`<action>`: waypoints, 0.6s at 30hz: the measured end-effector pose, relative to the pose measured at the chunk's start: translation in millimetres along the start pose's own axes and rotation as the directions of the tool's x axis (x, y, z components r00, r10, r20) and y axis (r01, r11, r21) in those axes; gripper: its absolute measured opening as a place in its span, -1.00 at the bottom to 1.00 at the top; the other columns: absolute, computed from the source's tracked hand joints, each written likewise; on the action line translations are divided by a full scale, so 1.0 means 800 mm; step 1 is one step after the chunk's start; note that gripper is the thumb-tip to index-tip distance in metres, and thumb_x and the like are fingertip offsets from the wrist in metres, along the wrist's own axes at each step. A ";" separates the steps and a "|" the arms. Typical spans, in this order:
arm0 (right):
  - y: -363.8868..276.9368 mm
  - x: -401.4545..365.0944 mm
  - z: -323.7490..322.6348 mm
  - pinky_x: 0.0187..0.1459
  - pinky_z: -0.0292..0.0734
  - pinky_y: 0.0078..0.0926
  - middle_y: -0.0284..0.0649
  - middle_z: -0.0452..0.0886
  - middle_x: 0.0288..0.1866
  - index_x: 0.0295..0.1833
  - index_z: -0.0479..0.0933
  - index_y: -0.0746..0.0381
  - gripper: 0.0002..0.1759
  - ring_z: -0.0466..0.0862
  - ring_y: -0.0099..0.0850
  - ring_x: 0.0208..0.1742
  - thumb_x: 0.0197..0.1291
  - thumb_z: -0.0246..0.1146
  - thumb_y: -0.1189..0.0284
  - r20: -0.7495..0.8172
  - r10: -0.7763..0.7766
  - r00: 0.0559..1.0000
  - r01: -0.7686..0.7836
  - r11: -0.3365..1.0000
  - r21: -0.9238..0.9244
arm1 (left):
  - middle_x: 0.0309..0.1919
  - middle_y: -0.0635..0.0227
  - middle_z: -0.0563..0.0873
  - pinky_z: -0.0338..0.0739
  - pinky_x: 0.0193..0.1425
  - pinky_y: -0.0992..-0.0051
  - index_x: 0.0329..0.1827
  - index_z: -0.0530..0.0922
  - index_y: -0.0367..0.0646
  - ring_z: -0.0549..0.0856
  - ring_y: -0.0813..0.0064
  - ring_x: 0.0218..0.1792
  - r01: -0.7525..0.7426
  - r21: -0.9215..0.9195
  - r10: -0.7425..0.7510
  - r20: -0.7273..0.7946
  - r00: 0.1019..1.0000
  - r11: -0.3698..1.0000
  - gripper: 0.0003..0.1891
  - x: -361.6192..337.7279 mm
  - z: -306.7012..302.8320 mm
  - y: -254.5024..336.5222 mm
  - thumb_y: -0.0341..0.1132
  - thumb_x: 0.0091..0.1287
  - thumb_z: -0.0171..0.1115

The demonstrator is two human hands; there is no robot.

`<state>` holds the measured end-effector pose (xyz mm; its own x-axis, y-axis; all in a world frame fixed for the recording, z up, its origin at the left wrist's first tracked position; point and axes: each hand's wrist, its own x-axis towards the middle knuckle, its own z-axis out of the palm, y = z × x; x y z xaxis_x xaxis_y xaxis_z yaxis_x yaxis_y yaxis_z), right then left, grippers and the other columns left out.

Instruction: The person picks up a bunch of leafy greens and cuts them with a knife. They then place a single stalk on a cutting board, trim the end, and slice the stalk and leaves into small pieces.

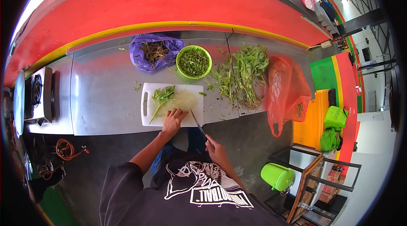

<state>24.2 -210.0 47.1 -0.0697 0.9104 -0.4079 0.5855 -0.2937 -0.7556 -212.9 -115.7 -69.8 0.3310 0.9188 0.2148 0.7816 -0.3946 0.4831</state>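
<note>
- Reference: clock positions are read from the middle of the white cutting board, with 12 o'clock directed away from the person.
- Board: flat on the metal table at its near edge, probably to keep both hands close to the body.
- Leafy sprig: lies on the board, leaves toward 11 o'clock, stem toward 8 o'clock.
- Bowl: at 1 o'clock, just beyond the board, filled with chopped greens; apparently within easy reach.
- Purple bag: between 11 and 12 o'clock, open, containing brown, root-like matter.
- Loose greens: at 2 o'clock, seemingly kept off the board to leave working space.
- Red bag: at 3 o'clock, beyond the greens.
- Right hand: between 4 and 5 o'clock, clenched around the handle of the knife; blade directed to 11 o'clock, tip over the board.
- Left hand: at 6 o'clock, palm down, fingers bent over the board. Whether anything is gripped beneath cannot be told.
</note>
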 end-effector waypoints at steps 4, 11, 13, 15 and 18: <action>0.000 0.002 -0.001 -0.30 0.58 -0.42 -0.08 0.69 -0.47 0.42 0.49 0.16 -0.53 0.72 -0.41 -0.44 0.46 0.20 0.32 0.008 -0.013 1.000 0.013 1.000 -0.016 | -0.15 0.42 0.59 0.38 0.06 0.28 0.15 0.67 0.06 0.57 0.37 -0.02 0.017 0.019 -0.017 -0.007 1.000 1.000 -0.58 0.004 0.000 0.001 -0.42 0.21 0.18; 0.007 0.011 -0.002 -0.31 0.57 -0.43 -0.09 0.68 -0.49 0.41 0.51 0.15 -0.54 0.71 -0.44 -0.45 0.45 0.22 0.34 0.002 0.002 1.000 -0.002 1.000 -0.016 | -0.17 0.45 0.57 0.35 0.02 0.28 0.18 0.67 0.10 0.56 0.41 -0.05 0.000 0.036 0.000 0.000 1.000 0.999 -0.57 0.011 0.003 -0.003 -0.40 0.22 0.17; 0.009 0.014 -0.002 -0.31 0.56 -0.45 -0.09 0.68 -0.49 0.41 0.51 0.14 -0.54 0.70 -0.44 -0.46 0.45 0.22 0.34 0.005 0.009 1.000 -0.009 1.000 -0.012 | -0.17 0.45 0.57 0.35 0.01 0.28 0.18 0.66 0.11 0.56 0.42 -0.05 0.001 0.045 -0.001 0.007 1.000 0.999 -0.56 0.012 0.003 -0.003 -0.39 0.22 0.17; 0.013 0.016 -0.001 -0.32 0.56 -0.46 -0.10 0.68 -0.49 0.41 0.51 0.14 -0.54 0.69 -0.44 -0.47 0.45 0.22 0.35 0.009 0.018 1.000 -0.018 1.000 -0.005 | -0.17 0.45 0.57 0.34 0.00 0.28 0.19 0.66 0.11 0.56 0.42 -0.05 0.002 0.056 -0.003 0.017 1.000 0.998 -0.56 0.012 0.002 -0.002 -0.39 0.23 0.17; 0.022 0.021 0.002 -0.32 0.55 -0.47 -0.08 0.66 -0.50 0.42 0.50 0.13 -0.54 0.68 -0.47 -0.47 0.45 0.22 0.35 0.024 0.021 0.999 -0.022 1.000 0.006 | -0.17 0.46 0.57 0.34 0.01 0.28 0.20 0.66 0.11 0.56 0.42 -0.05 0.012 0.074 -0.013 0.020 1.000 0.997 -0.56 0.014 0.000 0.002 -0.39 0.24 0.16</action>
<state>32.3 -200.2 26.1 -0.0768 0.8965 -0.4363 0.5821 -0.3150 -0.7496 -208.1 -106.0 -66.8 0.3312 0.9239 0.1917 0.8222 -0.3823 0.4217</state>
